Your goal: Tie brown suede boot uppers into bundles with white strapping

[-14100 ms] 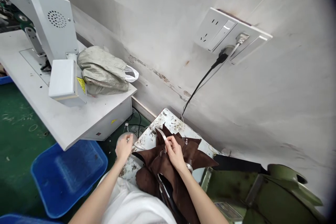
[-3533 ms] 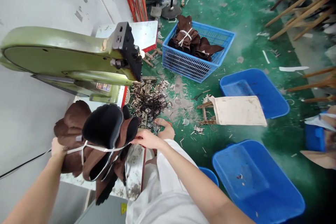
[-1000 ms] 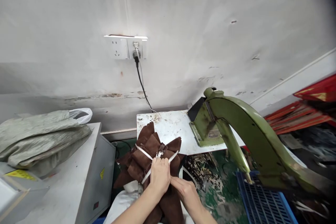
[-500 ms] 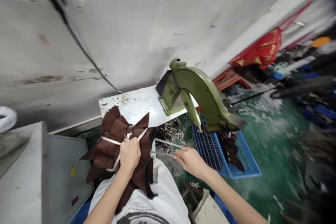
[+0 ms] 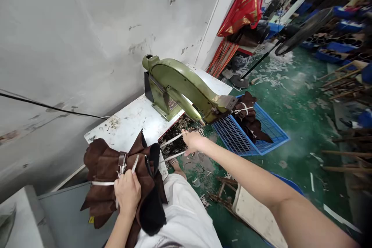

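Observation:
A bundle of dark brown leather pieces [image 5: 101, 166], tied round with a white strap [image 5: 102, 183], lies over my lap beside the white table. My left hand [image 5: 128, 192] is closed on the strap at the middle of the bundle, near a small brown buckle piece [image 5: 122, 159]. To the right, my right hand [image 5: 192, 142] pinches the white strap's far part, whose two strands stretch back toward the bundle. The green machine [image 5: 186, 85] stands just beyond my right hand.
The machine sits on a white tabletop [image 5: 133, 114] against the wall. A blue basket [image 5: 273, 139] holding brown pieces is on the green floor. A wooden stool [image 5: 255, 209] stands at the lower right, a black fan [image 5: 305, 31] farther back. Scraps litter the floor.
The view has turned right. Both hands keep their hold on the strap, and the bundle now shows farther left and lower, with more of the basket and floor visible.

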The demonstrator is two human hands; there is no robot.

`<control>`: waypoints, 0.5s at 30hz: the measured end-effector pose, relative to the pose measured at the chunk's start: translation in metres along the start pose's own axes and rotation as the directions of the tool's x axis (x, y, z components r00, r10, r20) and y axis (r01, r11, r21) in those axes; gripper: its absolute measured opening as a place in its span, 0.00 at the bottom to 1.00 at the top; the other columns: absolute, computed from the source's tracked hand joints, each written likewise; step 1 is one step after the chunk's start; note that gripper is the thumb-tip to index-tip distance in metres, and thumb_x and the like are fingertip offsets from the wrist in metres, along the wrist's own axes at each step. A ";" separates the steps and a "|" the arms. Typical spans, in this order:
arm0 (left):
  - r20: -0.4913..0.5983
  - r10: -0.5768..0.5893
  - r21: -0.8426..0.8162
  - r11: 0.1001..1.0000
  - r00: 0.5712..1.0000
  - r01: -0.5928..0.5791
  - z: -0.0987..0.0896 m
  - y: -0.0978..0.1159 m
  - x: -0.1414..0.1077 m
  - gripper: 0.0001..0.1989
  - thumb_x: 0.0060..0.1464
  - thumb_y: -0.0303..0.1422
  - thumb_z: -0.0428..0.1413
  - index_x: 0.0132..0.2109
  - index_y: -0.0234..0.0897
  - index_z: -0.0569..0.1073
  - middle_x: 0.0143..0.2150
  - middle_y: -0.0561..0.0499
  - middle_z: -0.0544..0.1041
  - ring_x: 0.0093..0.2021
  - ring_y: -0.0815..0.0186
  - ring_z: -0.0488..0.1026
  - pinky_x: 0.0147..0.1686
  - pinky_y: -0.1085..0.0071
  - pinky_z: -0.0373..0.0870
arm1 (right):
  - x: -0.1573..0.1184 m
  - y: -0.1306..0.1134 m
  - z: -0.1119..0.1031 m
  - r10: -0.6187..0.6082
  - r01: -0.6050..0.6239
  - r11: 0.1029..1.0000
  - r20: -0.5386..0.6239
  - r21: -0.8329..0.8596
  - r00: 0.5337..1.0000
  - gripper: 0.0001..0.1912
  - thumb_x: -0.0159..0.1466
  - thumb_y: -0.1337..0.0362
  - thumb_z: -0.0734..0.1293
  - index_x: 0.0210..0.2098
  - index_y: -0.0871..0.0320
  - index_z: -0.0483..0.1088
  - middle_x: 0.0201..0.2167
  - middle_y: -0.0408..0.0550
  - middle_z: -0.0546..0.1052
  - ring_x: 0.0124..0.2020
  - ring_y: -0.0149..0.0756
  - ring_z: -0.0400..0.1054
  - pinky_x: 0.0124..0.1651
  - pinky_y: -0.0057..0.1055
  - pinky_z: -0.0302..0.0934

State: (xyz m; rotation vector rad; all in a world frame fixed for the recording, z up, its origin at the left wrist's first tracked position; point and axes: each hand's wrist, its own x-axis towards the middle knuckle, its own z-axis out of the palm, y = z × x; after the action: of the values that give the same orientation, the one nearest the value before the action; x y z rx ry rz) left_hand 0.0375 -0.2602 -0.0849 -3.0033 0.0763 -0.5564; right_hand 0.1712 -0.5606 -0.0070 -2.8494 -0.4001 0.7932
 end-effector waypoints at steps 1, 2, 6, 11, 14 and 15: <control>-0.004 0.001 -0.013 1.000 1.000 -0.001 0.001 0.000 -0.003 0.16 0.66 0.30 0.43 0.28 0.40 0.64 0.24 0.49 0.65 0.31 0.58 0.65 0.36 0.63 0.55 | 0.006 0.003 -0.006 -0.001 0.003 0.998 -0.028 0.055 1.000 0.48 0.50 0.53 0.76 0.64 0.69 0.59 0.57 0.69 0.69 0.52 0.58 0.71 0.53 0.43 0.64; -0.007 0.000 -0.027 1.000 1.000 0.000 0.002 0.001 -0.005 0.16 0.65 0.30 0.43 0.28 0.40 0.64 0.24 0.49 0.65 0.31 0.58 0.64 0.36 0.63 0.55 | 0.013 0.004 -0.014 0.006 0.005 0.993 -0.089 0.122 0.996 0.50 0.56 0.49 0.72 0.67 0.68 0.51 0.61 0.68 0.66 0.53 0.56 0.70 0.55 0.43 0.64; -0.021 -0.010 -0.051 0.999 1.000 0.009 0.005 0.003 -0.011 0.15 0.65 0.30 0.44 0.28 0.40 0.64 0.24 0.50 0.64 0.31 0.58 0.64 0.36 0.62 0.55 | 0.045 -0.010 -0.050 0.137 0.002 0.951 -0.428 0.308 0.893 0.36 0.71 0.58 0.53 0.71 0.65 0.30 0.68 0.65 0.53 0.57 0.51 0.66 0.56 0.44 0.61; -0.055 -0.040 -0.097 0.995 0.998 0.034 0.004 0.005 -0.010 0.15 0.65 0.30 0.44 0.28 0.40 0.65 0.24 0.50 0.65 0.31 0.58 0.64 0.36 0.63 0.55 | 0.066 -0.021 -0.054 0.273 -0.115 0.890 -0.314 0.441 0.909 0.35 0.69 0.57 0.58 0.67 0.74 0.47 0.55 0.70 0.70 0.54 0.53 0.69 0.54 0.44 0.62; -0.060 -0.040 -0.099 0.995 0.997 0.034 0.004 0.005 -0.009 0.15 0.65 0.30 0.44 0.28 0.39 0.65 0.24 0.50 0.65 0.30 0.59 0.65 0.36 0.63 0.56 | 0.059 -0.014 -0.024 0.221 -0.092 0.901 -0.267 0.424 0.938 0.21 0.66 0.56 0.63 0.50 0.67 0.72 0.44 0.65 0.77 0.50 0.55 0.70 0.54 0.48 0.60; -0.060 -0.039 -0.096 0.995 0.997 0.033 0.004 0.005 -0.009 0.15 0.65 0.30 0.44 0.28 0.40 0.65 0.24 0.50 0.65 0.30 0.59 0.65 0.36 0.63 0.56 | 0.056 -0.014 -0.012 0.183 -0.057 0.906 -0.267 0.420 0.946 0.17 0.65 0.57 0.64 0.45 0.64 0.75 0.42 0.63 0.78 0.50 0.55 0.70 0.55 0.48 0.60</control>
State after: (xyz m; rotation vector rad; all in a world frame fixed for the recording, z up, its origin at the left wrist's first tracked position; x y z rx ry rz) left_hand 0.0307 -0.2646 -0.0922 -3.0848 0.0539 -0.6677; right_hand 0.2208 -0.5318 -0.0209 -2.5508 -0.0077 0.3861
